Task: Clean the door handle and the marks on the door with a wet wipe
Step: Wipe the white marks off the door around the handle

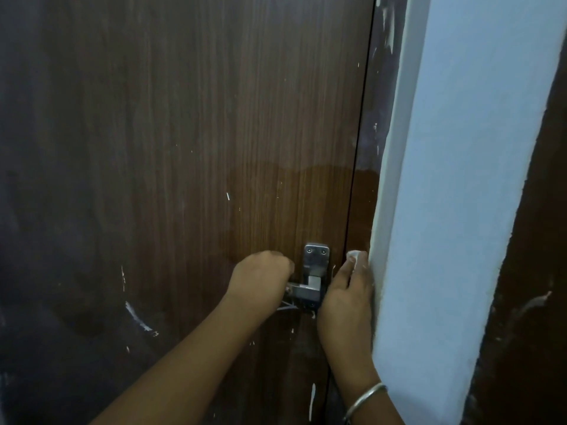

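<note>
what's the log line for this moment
left hand: grips handle | right hand: presses wipe on frame | marks: on door

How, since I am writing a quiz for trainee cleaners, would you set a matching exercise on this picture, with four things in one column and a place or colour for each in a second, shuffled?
Column one:
1. left hand
2. wet wipe
3. bangle
4. wall

Column two:
A. light blue, right of the door
B. on the right wrist
C. curled on the door handle
D. white, at the fingertips of the right hand

Pairs: 1-C, 2-D, 3-B, 4-A.
</note>
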Available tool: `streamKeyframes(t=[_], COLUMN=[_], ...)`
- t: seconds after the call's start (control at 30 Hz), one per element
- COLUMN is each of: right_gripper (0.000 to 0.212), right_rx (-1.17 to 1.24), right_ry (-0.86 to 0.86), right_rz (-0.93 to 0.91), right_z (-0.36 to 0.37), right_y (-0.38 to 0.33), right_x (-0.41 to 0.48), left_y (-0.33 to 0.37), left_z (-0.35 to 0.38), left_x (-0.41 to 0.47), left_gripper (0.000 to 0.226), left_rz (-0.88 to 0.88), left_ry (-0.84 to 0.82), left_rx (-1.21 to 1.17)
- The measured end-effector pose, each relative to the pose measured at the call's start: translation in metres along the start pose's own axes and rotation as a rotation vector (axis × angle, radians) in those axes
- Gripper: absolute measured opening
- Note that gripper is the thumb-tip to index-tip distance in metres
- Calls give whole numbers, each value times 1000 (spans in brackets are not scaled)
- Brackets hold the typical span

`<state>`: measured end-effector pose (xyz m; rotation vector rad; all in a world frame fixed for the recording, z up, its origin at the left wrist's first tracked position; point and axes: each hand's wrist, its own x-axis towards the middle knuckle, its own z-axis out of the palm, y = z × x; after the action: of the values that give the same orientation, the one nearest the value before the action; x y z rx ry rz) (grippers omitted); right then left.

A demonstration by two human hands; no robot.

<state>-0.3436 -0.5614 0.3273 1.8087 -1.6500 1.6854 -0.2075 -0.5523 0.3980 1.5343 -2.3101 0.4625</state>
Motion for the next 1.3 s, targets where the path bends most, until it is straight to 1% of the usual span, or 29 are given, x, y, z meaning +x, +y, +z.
streamKeyframes(t=[0.03,0.1,0.13,0.2,0.27,0.37,0.43,0.5,0.63,0.67,0.73,0.83,0.9,1.0,1.1,1.2,1.27,1.3], right_gripper=[64,96,107,119,123,123,119,115,111,112,112,110,108,100,93,97,99,96], right_rx=[-67,-286,-332,-390,-432,-335,-261,-197,-251,-276,-309,-297,-233,-142,-151,-229,-213,-210], right_ry=[-20,-48,-85,-132,-178,-181,-216,-214,-88,-82,-104,-169,-186,-204,-185,-158,-169,-175], right_rz=[-3,-117,-124,-116,-116,-49,6,28,-133,-148,-131,-40,27,99,111,84,55,32], right_z=[2,4,3,4,6,12,17,22,19,19,20,24,25,30,37,37,39,41], right_y=[3,8,6,8,11,19,22,24,22,25,29,34,33,31,26,31,44,50], right_x=[2,9,15,20,11,-12,-20,-18,0,2,0,-24,-41,-48,-45,-46,-56,-65], left_y=[1,1,2,5,7,11,11,12,11,11,11,12,13,13,14,14,15,16], left_z=[-1,2,1,-1,-1,-2,1,1,3,3,2,1,1,1,-1,-1,-4,-4], left_x=[1,2,2,3,3,3,5,7,8,7,8,8,8,7,7,7,7,7], left_gripper=[8,8,8,8,6,3,4,4,4,4,6,12,7,3,2,3,3,3], left_rz=[-2,1,-11,-36,-55,-93,-108,-112,-101,-106,-122,-131,-131,-132,-130,-125,-136,-140], left_ry=[27,56,46,29,28,58,58,48,49,48,47,45,43,25,14,21,17,16], left_rx=[-27,-22,-27,-25,-1,26,31,40,51,46,44,38,36,30,39,64,65,73])
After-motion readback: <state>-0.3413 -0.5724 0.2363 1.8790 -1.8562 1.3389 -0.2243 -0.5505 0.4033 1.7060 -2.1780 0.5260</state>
